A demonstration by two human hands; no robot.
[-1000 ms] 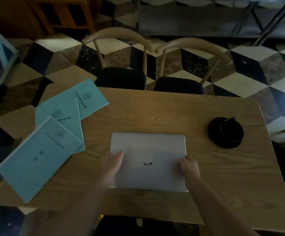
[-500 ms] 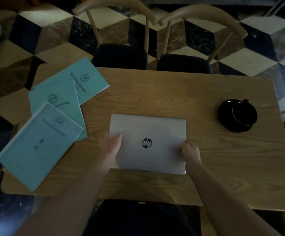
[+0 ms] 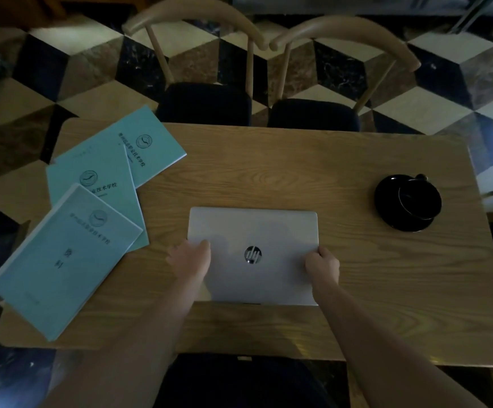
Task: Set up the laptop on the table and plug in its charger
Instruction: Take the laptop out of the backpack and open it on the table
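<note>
Three teal booklets (image 3: 71, 231) fan across the desk's (image 3: 268, 172) left end. The left hand (image 3: 190, 257) holds the closed silver laptop (image 3: 257, 231) at its left edge, apparently with fingers on the lid; the right hand (image 3: 321, 263) grips its right edge. A black cup and saucer (image 3: 407, 201) sits far right.

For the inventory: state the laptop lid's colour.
Silver, with a dark round logo; laptop shows best in the head view.

Left hand (image 3: 190, 257) covers laptop (image 3: 254, 231) edge at 9 o'clock; booklet (image 3: 62, 254) txt too blurred to read.
</note>
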